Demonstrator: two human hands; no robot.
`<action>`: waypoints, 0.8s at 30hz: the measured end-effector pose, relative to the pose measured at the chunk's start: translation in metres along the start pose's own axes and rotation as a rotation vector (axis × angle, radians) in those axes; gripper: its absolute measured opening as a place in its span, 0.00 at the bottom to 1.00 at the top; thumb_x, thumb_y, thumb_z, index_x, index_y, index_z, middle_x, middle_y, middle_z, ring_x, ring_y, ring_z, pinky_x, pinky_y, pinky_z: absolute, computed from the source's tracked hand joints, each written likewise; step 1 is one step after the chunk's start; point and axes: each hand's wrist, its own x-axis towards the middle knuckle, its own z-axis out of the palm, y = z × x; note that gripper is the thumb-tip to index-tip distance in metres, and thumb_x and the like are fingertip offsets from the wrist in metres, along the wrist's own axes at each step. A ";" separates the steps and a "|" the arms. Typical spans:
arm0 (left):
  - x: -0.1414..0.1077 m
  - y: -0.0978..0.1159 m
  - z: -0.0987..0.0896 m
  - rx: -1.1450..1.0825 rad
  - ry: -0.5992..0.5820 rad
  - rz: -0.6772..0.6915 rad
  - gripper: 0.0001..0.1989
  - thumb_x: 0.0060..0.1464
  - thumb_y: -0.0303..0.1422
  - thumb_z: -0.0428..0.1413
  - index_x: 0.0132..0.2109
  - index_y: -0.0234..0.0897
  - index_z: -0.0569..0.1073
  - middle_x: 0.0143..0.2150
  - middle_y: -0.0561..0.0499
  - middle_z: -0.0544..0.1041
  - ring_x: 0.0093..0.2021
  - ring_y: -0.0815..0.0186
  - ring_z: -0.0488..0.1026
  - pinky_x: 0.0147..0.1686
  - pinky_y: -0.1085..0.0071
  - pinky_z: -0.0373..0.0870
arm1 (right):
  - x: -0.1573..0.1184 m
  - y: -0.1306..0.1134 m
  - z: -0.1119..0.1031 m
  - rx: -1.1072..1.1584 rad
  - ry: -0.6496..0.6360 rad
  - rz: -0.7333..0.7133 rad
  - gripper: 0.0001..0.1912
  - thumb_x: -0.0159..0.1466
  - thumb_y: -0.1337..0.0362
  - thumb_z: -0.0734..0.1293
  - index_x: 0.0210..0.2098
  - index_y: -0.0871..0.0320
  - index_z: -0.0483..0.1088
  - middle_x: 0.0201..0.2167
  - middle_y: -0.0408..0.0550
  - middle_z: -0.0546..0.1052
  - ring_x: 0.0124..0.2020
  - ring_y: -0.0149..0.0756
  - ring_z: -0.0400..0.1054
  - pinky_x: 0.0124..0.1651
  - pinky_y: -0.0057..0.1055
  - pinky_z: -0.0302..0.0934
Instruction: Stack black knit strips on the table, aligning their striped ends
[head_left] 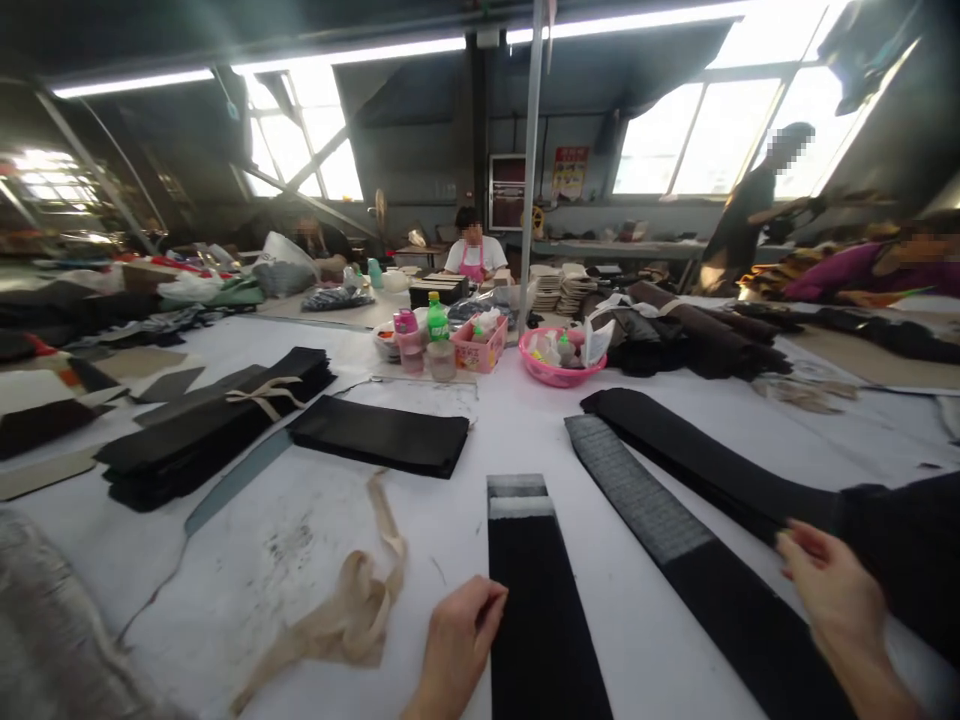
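My left hand (461, 640) is closed, thumb against curled fingers, at the left edge of a black strip (540, 610) with a pale band near its far end. Whether it pinches the strip's edge or something small, I cannot tell. My right hand (836, 585) has its fingers curled together, over the black strip with a greyish far end (637, 490) and near a stack of long black strips (697, 450). What its fingertips hold, if anything, is hidden. A crumpled beige cloth ribbon (360, 600) lies left of my left hand.
Ahead lie a flat black stack (382, 435) and a tied black bundle (217, 425). Beyond are a green bottle (437, 318), a pink box (480, 345) and a pink basket (562, 374), near a metal pole (531, 170). Other people are farther back and right.
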 end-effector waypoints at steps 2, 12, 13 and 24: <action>0.000 0.003 -0.002 0.003 -0.007 -0.002 0.08 0.62 0.34 0.48 0.38 0.42 0.71 0.31 0.55 0.74 0.31 0.69 0.70 0.33 0.75 0.62 | -0.046 -0.028 0.027 -0.062 -0.405 -0.066 0.24 0.56 0.49 0.65 0.45 0.59 0.72 0.41 0.59 0.76 0.37 0.46 0.73 0.33 0.39 0.69; -0.001 0.006 0.001 0.156 -0.075 0.059 0.06 0.55 0.25 0.53 0.39 0.41 0.71 0.32 0.54 0.70 0.35 0.66 0.69 0.35 0.72 0.62 | -0.155 -0.146 0.158 -0.539 -0.880 -0.830 0.16 0.58 0.63 0.70 0.46 0.56 0.70 0.44 0.50 0.72 0.48 0.42 0.64 0.48 0.33 0.59; -0.001 0.007 0.001 0.170 -0.088 0.054 0.07 0.55 0.25 0.53 0.39 0.41 0.71 0.33 0.54 0.71 0.35 0.66 0.69 0.36 0.71 0.62 | -0.152 -0.147 0.163 -0.581 -0.890 -0.838 0.17 0.57 0.62 0.72 0.45 0.56 0.70 0.44 0.50 0.72 0.47 0.42 0.64 0.47 0.33 0.59; 0.077 0.021 -0.020 0.529 -0.137 0.092 0.31 0.45 0.32 0.65 0.55 0.38 0.64 0.54 0.45 0.68 0.54 0.55 0.64 0.52 0.60 0.63 | -0.137 -0.159 0.194 -0.693 -0.973 -0.881 0.20 0.47 0.62 0.77 0.36 0.55 0.68 0.35 0.44 0.72 0.39 0.41 0.64 0.36 0.31 0.50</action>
